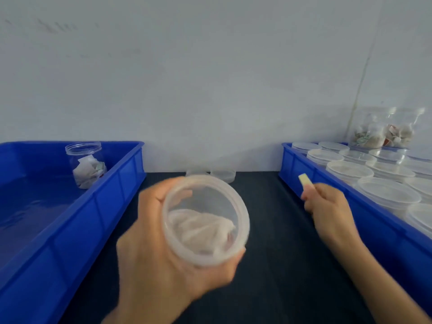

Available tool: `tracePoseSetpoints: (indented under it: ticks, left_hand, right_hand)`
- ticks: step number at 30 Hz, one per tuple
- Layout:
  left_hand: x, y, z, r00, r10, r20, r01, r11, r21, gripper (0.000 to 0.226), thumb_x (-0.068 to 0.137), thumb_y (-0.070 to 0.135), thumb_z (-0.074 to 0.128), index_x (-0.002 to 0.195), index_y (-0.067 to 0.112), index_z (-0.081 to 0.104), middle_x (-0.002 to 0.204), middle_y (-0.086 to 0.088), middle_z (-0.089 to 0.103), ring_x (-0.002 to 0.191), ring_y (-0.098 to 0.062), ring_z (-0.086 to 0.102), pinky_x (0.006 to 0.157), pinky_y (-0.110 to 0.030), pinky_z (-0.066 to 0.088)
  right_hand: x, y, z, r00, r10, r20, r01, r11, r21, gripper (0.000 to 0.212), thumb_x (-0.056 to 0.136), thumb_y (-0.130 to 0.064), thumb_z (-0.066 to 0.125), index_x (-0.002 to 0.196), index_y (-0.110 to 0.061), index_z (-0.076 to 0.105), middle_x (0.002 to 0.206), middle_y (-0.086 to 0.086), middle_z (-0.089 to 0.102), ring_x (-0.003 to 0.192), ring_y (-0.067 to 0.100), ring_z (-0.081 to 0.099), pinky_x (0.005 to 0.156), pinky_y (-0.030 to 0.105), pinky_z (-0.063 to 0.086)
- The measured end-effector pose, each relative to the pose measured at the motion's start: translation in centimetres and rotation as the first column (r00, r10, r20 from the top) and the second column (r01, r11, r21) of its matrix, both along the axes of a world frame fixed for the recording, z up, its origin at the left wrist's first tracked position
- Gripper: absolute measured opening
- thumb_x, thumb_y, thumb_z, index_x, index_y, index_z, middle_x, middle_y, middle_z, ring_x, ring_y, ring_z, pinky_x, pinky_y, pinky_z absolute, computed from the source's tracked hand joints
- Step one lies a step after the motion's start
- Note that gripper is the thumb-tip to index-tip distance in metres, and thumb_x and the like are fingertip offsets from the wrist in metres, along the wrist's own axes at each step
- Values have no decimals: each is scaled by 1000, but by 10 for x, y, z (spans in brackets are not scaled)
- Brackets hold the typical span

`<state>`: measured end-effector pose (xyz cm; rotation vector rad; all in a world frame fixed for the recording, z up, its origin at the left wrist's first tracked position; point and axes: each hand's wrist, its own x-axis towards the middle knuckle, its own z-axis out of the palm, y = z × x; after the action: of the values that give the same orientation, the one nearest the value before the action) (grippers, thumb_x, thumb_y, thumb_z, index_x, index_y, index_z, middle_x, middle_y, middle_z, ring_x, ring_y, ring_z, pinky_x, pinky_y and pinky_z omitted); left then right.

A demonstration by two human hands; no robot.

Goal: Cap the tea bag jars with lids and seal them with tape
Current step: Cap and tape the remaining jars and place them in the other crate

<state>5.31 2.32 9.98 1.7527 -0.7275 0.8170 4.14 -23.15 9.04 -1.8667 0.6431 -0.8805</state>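
One clear plastic jar (205, 220), held in the left hand (163, 249) above the dark table (268, 253), mouth turned toward the camera. Fingers and thumb curl round its wall, gripping it. Lid not on; the rim is open. Contents: pale, crumpled tea bags (201, 230), blurred by motion. No label or writing can be read on it.

One short strip of pale yellowish tape (305, 180), pinched between thumb and fingertips of the right hand (327, 206); the other fingers are curled in. The hand sits just beside the near wall of the right blue tray (294, 169). No print visible on the strip.

One blue plastic tray, left (117, 183), holding a single open jar (85, 163) standing upright near its far right corner. Contents: white paper sachets and a bit of green. The jar's screw thread shows at the neck. No legible marking.

One blue plastic tray, right, filled with many clear round lids (348, 170) in stacks, packed side by side. No writing visible.

Two clear bags or jars of tea bags (383, 134) at the far end of the right tray, against the wall (210, 78); contents show beige, red and green, but the print is too blurred to read.

Two small clear round containers (222, 175) on the table at the wall, between the trays, partly hidden behind the held jar.
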Motion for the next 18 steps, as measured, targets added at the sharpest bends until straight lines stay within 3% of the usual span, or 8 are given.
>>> tracePoseSetpoints:
  ticks: [4, 8, 14, 18]
  left_hand:
    - [23, -6, 6, 993, 113, -11, -112, 989, 102, 99, 40, 73, 79, 120, 24, 45, 107, 18, 59, 88, -2, 57, 70, -15, 46]
    - [30, 2, -6, 981, 191, -28, -186, 974, 127, 100, 42, 71, 80, 119, 15, 48, 111, 10, 60, 89, -11, 58, 67, -26, 45]
    - [37, 1, -11, 983, 181, 4, -180, 975, 127, 93, 48, 72, 66, 119, 15, 47, 111, 11, 57, 89, -9, 56, 66, -17, 43]
    - [37, 0, -17, 988, 155, 4, -154, 977, 145, 99, 46, 76, 73, 121, 17, 46, 111, 11, 57, 88, -9, 57, 68, -12, 41]
  right_hand:
    - [4, 43, -11, 966, 247, -77, -257, 951, -174, 35, 97, -34, 42, 76, -9, 55, 60, -3, 45, 57, 14, 40, 57, 37, 34]
    - [11, 67, -13, 938, 320, -133, -344, 904, -254, 35, 99, -37, 39, 85, -6, 50, 63, -1, 45, 56, 11, 39, 56, 34, 35]
    - [5, 78, -18, 894, 429, -132, -449, 858, -251, 36, 100, -37, 41, 86, -4, 47, 68, 5, 46, 58, 11, 38, 56, 35, 35]
    - [5, 80, -23, 868, 481, -120, -495, 827, -265, 39, 98, -41, 40, 85, -5, 47, 73, 14, 51, 58, 11, 39, 57, 40, 37]
